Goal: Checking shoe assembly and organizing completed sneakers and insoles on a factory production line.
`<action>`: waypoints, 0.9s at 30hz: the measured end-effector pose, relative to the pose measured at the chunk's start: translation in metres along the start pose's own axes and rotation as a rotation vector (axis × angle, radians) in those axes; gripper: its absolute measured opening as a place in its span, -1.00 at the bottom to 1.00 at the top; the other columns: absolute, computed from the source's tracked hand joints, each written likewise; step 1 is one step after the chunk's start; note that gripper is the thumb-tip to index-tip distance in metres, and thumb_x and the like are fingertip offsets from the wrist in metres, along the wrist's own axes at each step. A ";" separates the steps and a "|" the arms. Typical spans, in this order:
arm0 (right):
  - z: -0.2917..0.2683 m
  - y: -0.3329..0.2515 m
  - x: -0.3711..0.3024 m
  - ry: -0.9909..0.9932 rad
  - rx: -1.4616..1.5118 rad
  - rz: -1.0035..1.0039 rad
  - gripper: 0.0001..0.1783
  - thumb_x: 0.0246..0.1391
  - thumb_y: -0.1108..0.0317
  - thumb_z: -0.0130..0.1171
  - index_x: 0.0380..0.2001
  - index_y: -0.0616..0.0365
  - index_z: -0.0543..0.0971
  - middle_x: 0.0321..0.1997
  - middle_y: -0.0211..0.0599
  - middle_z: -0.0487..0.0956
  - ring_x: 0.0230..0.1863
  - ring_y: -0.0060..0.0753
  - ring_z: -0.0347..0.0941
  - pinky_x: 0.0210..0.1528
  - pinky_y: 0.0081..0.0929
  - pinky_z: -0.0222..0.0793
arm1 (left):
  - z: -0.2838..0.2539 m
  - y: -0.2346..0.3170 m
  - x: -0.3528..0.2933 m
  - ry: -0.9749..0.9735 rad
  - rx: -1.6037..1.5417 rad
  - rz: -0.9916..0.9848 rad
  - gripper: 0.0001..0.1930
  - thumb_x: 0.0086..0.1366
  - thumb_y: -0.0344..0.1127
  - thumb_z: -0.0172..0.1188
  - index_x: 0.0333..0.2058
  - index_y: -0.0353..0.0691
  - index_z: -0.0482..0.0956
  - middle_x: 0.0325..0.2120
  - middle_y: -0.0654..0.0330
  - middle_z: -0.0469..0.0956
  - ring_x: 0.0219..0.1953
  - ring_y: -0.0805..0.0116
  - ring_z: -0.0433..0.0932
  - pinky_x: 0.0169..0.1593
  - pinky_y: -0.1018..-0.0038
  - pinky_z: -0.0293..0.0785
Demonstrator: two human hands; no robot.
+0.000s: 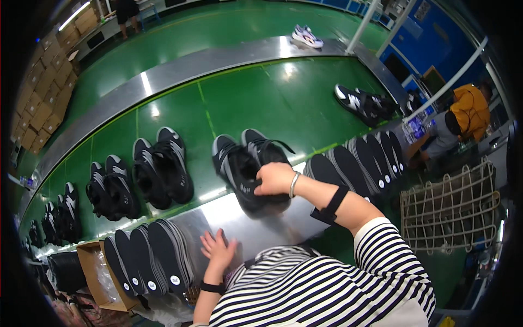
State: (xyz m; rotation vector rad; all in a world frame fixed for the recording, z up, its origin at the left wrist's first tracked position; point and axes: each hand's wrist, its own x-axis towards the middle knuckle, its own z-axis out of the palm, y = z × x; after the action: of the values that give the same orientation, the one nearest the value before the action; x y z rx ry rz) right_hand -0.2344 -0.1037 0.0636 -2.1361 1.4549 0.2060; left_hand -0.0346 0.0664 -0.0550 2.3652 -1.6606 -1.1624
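Note:
A pair of black and grey sneakers (pixel 233 169) lies in front of me, toes pointing away, at the near edge of the green surface. My right hand (pixel 277 179) has closed over the collar of the pair's right sneaker; its fingertips are partly hidden inside. Slightly blurred, my left hand (pixel 219 249) is held open with spread fingers, touching no shoe, over the metal ledge (pixel 218 215). Stacks of dark insoles (pixel 169 250) with round white labels stand to its left. More insole stacks (pixel 348 166) are lined up to the right of my right hand.
Further pairs of black sneakers (pixel 163 169) stand along the green surface (pixel 218 103) to the left. Another pair (pixel 362 103) lies at far right; a white shoe (pixel 308 36) rests on the far metal rim. At right are a wire basket (pixel 449 210) and a person in orange (pixel 471 111).

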 end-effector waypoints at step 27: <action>0.080 0.158 -0.130 0.570 -0.237 0.428 -0.64 -0.38 0.09 0.24 -0.47 0.04 0.45 -0.35 -0.25 0.43 -0.24 -0.20 0.33 -0.33 -0.26 0.26 | -0.039 0.112 0.022 0.436 -0.276 0.809 -0.80 -0.05 -0.27 0.21 -0.46 -0.24 0.51 -0.52 0.10 0.51 -0.45 0.18 0.49 -0.34 0.45 0.39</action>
State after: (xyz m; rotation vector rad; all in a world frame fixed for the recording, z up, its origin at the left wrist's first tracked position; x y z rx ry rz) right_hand -0.4149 0.0004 -0.0044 -2.1367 2.3180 -0.0957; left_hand -0.0984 -0.0149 0.0075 1.3924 -1.8373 -0.6097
